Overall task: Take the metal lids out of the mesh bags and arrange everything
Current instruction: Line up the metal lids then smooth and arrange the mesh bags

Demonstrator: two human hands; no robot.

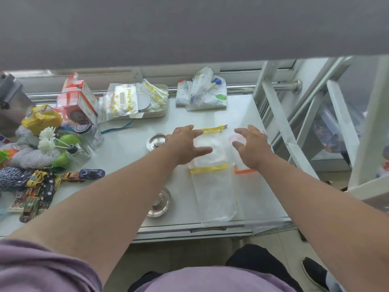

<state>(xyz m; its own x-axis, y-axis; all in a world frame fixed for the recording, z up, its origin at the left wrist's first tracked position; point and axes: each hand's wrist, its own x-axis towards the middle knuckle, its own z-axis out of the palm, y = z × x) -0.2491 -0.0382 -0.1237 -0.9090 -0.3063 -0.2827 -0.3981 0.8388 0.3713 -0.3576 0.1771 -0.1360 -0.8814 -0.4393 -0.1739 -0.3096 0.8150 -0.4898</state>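
Reaching over the worktop (130, 144) with left hand (186, 144) and right hand (251, 147), both open, fingers spread, gripping nothing. Probably smoothing the mesh bags (212, 186) lying flat toward the right edge. Already sitting out beside them: two metal lids (156, 142), one mid-worktop, one near the front edge.

Left forearm covering the left part of the near metal lid (160, 204), left hand (185, 144) hiding the far lid's (156, 141) right rim, pink-edged mesh bag (235, 140) mostly under the right hand (251, 147), toy cars (40, 186) cut off at the left edge
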